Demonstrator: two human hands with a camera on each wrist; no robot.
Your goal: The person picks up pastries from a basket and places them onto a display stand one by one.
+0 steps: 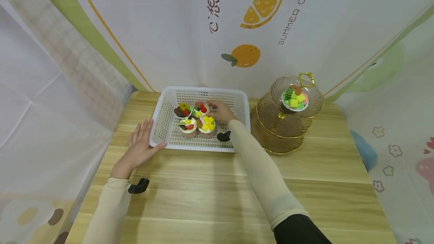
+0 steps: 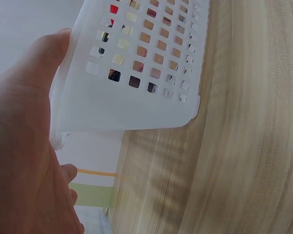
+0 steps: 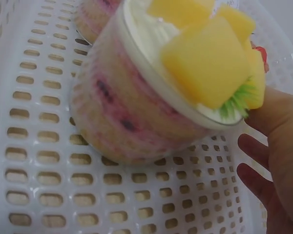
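Nearest me, my left hand [image 1: 141, 143] lies flat on the table [image 1: 217, 195], fingers straight and relaxed, its thumb and palm against the near-left corner of the basket [image 1: 162, 123]; it holds nothing, only braces. The left wrist view shows that corner [image 2: 136, 97] resting on the wood beside my palm [image 2: 19, 146], so I judge the basket steady enough, and I would keep that light sideways pressure so it cannot slide while the other hand works. Further in, my right hand [image 1: 222, 111] reaches over the near rim into the basket, among four cups. In the right wrist view its fingers [image 3: 273, 161] curl just beside the cup [image 3: 151, 97], the one topped with yellow cubes [image 1: 207, 124], and a fingertip seems to touch its rim; I cannot tell that it has a real grip yet, so I take the hand as loosely curled and holding nothing. To do this well I would close thumb and fingers round the cup's wall, below the cream, keep clear of the cubes, and lift straight up so the neighbouring cups [image 1: 187, 125] are not knocked. Beyond, to the right of the basket, stands the tiered stand [image 1: 285, 123], with one dessert [image 1: 295, 99] already on its top plate; the lower tiers look free.
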